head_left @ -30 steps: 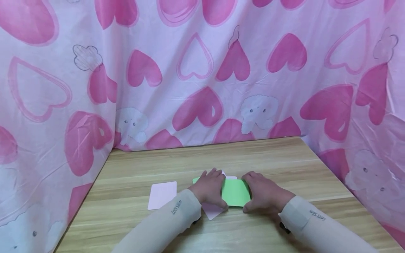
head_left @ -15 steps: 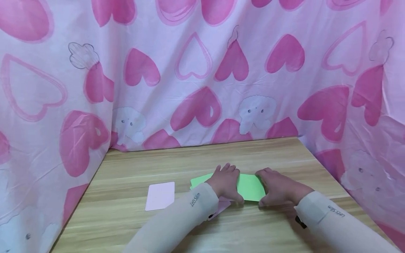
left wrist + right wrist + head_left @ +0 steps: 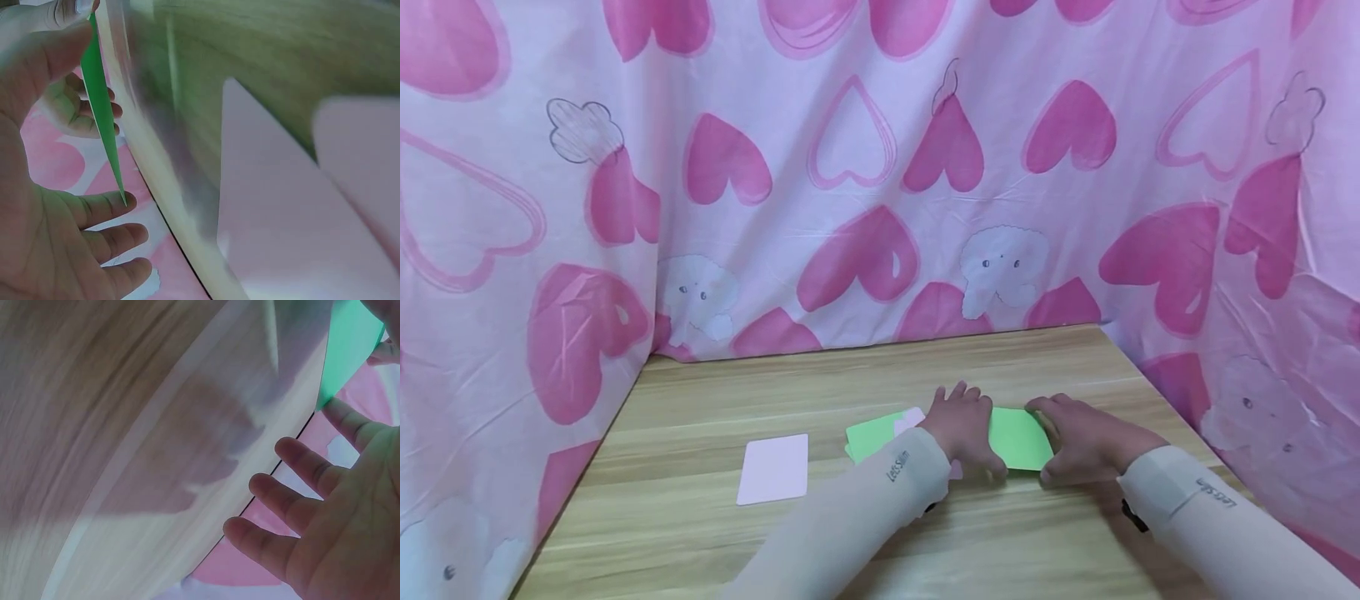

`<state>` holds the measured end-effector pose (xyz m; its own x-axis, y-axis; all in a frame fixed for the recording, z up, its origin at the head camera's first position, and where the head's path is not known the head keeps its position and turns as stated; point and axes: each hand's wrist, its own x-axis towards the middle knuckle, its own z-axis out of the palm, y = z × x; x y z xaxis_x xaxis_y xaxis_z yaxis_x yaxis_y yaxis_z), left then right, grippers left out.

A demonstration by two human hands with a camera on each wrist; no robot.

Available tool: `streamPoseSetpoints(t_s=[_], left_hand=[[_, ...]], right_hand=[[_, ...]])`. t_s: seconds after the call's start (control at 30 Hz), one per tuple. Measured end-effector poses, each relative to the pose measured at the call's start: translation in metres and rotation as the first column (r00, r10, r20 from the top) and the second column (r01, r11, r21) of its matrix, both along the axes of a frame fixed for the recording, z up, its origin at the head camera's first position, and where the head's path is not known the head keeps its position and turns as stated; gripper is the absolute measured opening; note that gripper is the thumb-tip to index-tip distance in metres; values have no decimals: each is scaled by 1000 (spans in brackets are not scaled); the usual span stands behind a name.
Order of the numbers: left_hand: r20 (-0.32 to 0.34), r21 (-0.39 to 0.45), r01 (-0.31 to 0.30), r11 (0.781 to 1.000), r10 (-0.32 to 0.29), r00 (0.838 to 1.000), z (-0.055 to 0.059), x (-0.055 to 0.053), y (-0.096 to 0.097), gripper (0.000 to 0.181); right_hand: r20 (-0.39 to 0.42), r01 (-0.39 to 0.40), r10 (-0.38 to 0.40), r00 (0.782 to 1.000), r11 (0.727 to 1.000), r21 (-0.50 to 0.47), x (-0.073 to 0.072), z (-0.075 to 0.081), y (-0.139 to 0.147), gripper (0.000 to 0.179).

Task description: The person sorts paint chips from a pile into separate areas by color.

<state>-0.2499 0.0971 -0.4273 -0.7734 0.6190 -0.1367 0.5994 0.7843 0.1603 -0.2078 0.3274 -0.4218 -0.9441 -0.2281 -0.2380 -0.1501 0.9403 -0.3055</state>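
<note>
Both hands hold a green card (image 3: 1021,442) by its opposite side edges, near the table's middle right. My left hand (image 3: 961,427) grips the left edge between thumb and index finger; its other fingers spread free. At the right edge, the thumb and index finger of my right hand (image 3: 1092,439) do the same. In the left wrist view the green card (image 3: 100,100) appears edge-on, off the table. Behind the left forearm lie more green paper (image 3: 871,435) and a pink piece (image 3: 909,419), both partly hidden. Two pink cards, one nearer (image 3: 281,206), fill that wrist view's lower right.
A pink card (image 3: 773,469) lies flat by itself on the left of the wooden table (image 3: 700,400). Curtains (image 3: 857,250) with pink hearts enclose the back and both sides. Shadow of a hand (image 3: 181,450) falls on the wood in the right wrist view.
Both hands have carried the green card to the right, off the other cards. More of the green paper and pink piece left behind now shows. The head view has shifted slightly.
</note>
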Motion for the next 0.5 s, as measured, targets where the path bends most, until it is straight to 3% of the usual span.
streamPoseSetpoints(t_s=[0.27,0.5], left_hand=[[-12,-6,-30,1000,30,999,-13,-1,17,96],[-10,-5,-51,999,51,999,-15,2,23,91]], right_hand=[[23,11,-12,1000,999,41,-8,-6,12,108],[36,23,-26,999,997,79,-16,-14,18,107]])
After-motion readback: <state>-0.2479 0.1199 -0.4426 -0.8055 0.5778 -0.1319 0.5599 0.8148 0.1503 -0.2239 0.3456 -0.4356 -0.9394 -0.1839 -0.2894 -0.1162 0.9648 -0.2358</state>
